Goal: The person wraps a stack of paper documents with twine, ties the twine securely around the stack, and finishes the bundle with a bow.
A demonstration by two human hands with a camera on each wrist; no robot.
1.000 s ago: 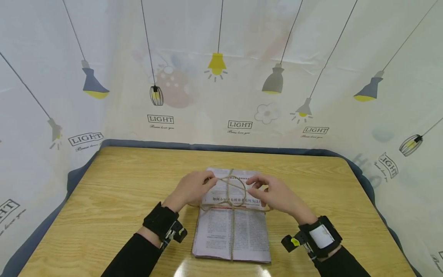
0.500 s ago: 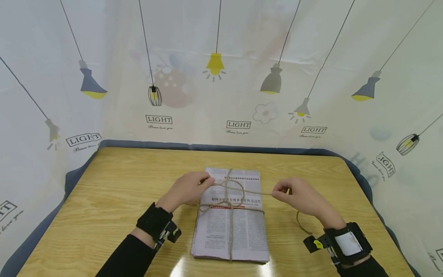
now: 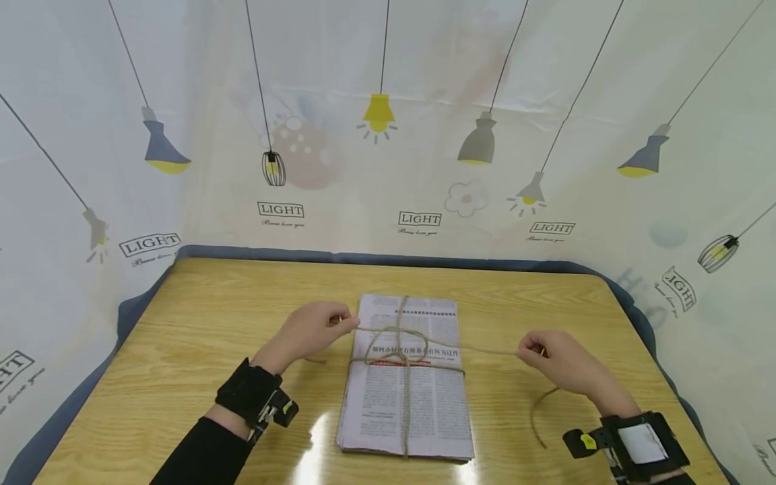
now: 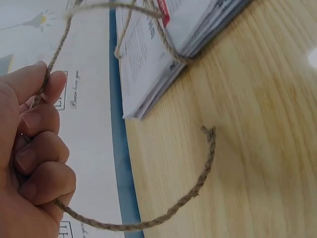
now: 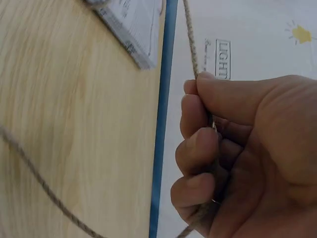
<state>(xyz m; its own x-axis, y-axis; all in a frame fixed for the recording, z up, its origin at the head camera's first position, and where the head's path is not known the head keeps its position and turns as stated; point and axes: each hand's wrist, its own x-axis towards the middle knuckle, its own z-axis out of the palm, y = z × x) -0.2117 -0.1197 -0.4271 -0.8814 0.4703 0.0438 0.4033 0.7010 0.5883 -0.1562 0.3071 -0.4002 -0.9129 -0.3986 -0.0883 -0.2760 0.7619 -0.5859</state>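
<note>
A stack of folded newspapers [image 3: 376, 404] lies on the table, with brown twine [image 3: 407, 411] crossing it lengthwise and sideways. Loops of the twine lie over the crossing on the upper half. Left of the stack, my left hand [image 3: 309, 333] pinches one twine end between thumb and forefinger, the other fingers curled round it; in the left wrist view the loose tail [image 4: 173, 210] curves out below. My right hand [image 3: 560, 360], off to the right, grips the other end likewise, and its tail [image 3: 535, 417] hangs under the palm. Between the hands the twine runs over the newspapers.
The wooden table [image 3: 242, 289] has a dark blue cloth border [image 3: 388, 259] along its far and side edges. Behind it hangs a pale curtain [image 3: 339, 135] printed with lamps. Each wrist wears a black strap [image 3: 248, 391] with a small camera.
My right hand has taken hold of the twine and drawn it outward to the right. My left hand has shifted left with its end, and the loops now lie lower and wider.
</note>
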